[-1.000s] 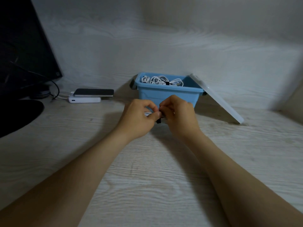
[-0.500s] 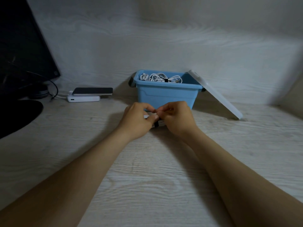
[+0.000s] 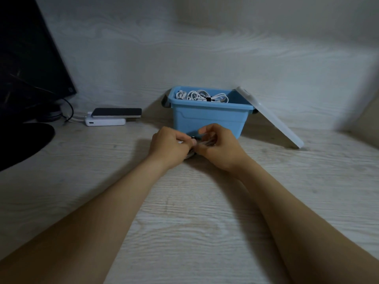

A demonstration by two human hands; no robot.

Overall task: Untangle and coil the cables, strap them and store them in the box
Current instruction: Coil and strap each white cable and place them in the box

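A blue plastic box (image 3: 209,119) stands at the back of the desk with several coiled white cables (image 3: 202,96) inside, one bound by a black strap. Just in front of the box, my left hand (image 3: 169,147) and my right hand (image 3: 220,147) meet over a small coiled white cable (image 3: 207,142). Both hands have their fingers curled and pinch the coil, with a bit of black strap (image 3: 192,137) showing between the fingertips. Most of the coil is hidden by the hands.
The box's white lid (image 3: 270,117) leans against its right side. A phone (image 3: 117,112) lies on a white power bank (image 3: 105,121) at the left. A dark monitor (image 3: 30,58) and its round base (image 3: 22,142) fill the far left.
Both hands have sunk closer to the desk while staying together on the coil, and the right hand's fingers have shifted over the strap.
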